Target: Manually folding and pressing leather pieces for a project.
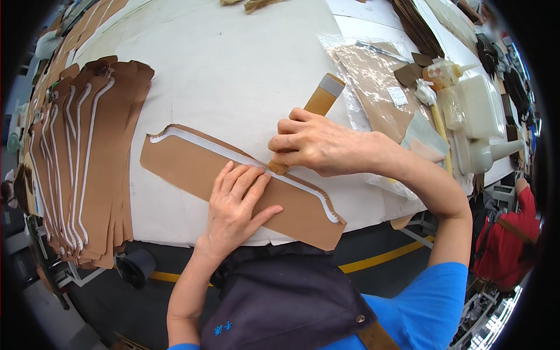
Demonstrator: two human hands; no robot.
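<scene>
Left hand (238, 201) lies flat, fingers spread, pinning a brown cardboard strip (192, 172) to the tabletop (233, 70) — right hand (318, 146), fingers curled, grips a wooden brush (319, 99) on its white edge.

Matt brown leather-like strip (192, 169) with a wet white glue line; wooden brush handle (319, 99); matt white table cover (233, 70) — glossy plastic bottles (478, 111) far right.

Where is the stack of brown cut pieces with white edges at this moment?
In the head view, the stack of brown cut pieces lies at the table's left side, left of the single brown piece under the left hand.
</scene>
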